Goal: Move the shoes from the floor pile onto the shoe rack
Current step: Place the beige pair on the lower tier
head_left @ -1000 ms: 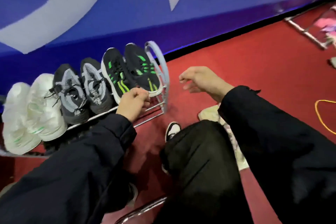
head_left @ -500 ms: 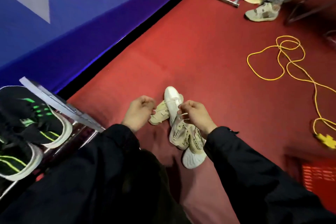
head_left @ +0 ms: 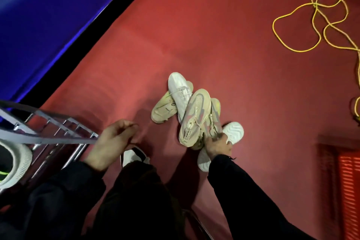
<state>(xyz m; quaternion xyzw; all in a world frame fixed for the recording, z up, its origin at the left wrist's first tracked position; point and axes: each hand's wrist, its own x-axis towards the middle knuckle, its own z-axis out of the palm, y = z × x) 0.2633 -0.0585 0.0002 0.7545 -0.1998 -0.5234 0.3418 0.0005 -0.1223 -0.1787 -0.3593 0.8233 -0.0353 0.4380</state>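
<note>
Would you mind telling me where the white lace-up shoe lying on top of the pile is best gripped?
Grip the white lace-up shoe across its laced midsection, coming from above: it lies upper-side up on the pile with its heel end tucked under the pink-and-beige shoe.

The shoe pile [head_left: 191, 111] lies on the floor [head_left: 243, 60], right of the shoe rack [head_left: 54, 132]; a coiled cord [head_left: 319, 23] lies farther right.
</note>
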